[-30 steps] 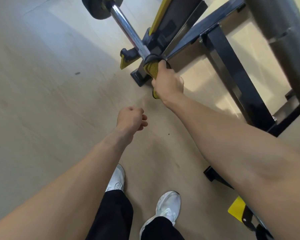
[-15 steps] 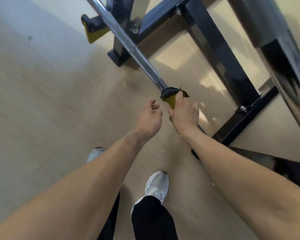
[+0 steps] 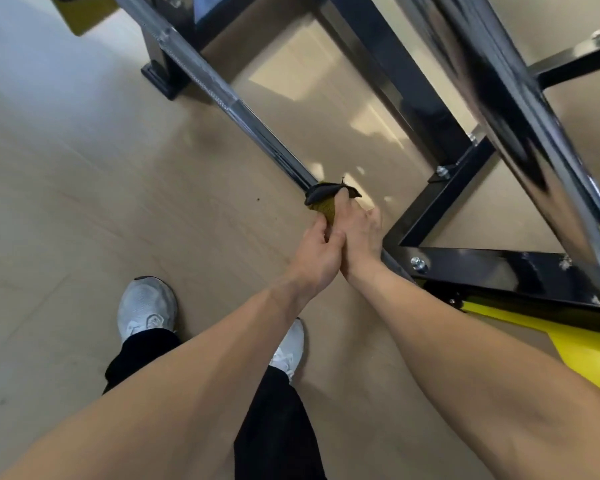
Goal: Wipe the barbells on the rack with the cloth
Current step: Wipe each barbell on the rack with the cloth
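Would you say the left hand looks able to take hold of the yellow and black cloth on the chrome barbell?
Probably yes: the left hand already sits against the right hand, just below the yellow and black cloth.

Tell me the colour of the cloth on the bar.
The cloth is olive-yellow with a dark grey side, seen in the head view.

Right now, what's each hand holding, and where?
Right hand grips the cloth, wrapped round the barbell shaft's near stretch. Left hand touches the right hand; whether it holds anything cannot be told.

pale wood floor [image 3: 84,188], white sneakers [image 3: 146,310], black trousers [image 3: 278,427]
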